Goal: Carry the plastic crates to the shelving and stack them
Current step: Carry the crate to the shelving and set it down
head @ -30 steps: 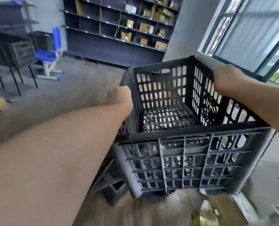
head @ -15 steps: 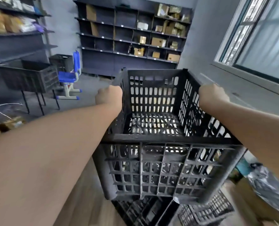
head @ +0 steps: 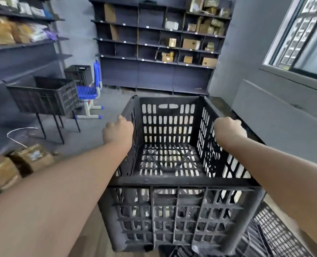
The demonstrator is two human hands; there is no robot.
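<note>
Head view. Carried black plastic crate (head: 183, 182) straight out in front, between both hands, open top up, roughly level, nothing visible inside. Looked near-square, so no clear long axis; near wall toward body, far wall toward back shelving (head: 157, 43). Gripped left side rim with left hand (head: 117, 132), closed round top edge. Gripped right side rim with right hand (head: 229, 129) the same way, knuckles up. Both hands about equally far along, neither nearer. Faced shelving dead ahead, well apart across floor; judged mid-carry, stacking not yet done. Noted legged crate (head: 42, 97) and rear crate (head: 78, 74) off to left, near blue chair (head: 90, 89); possibly the stack spot, so maybe a leftward turn needed. Spotted floor crates (head: 274, 229) low right, just beside carried one.
</note>
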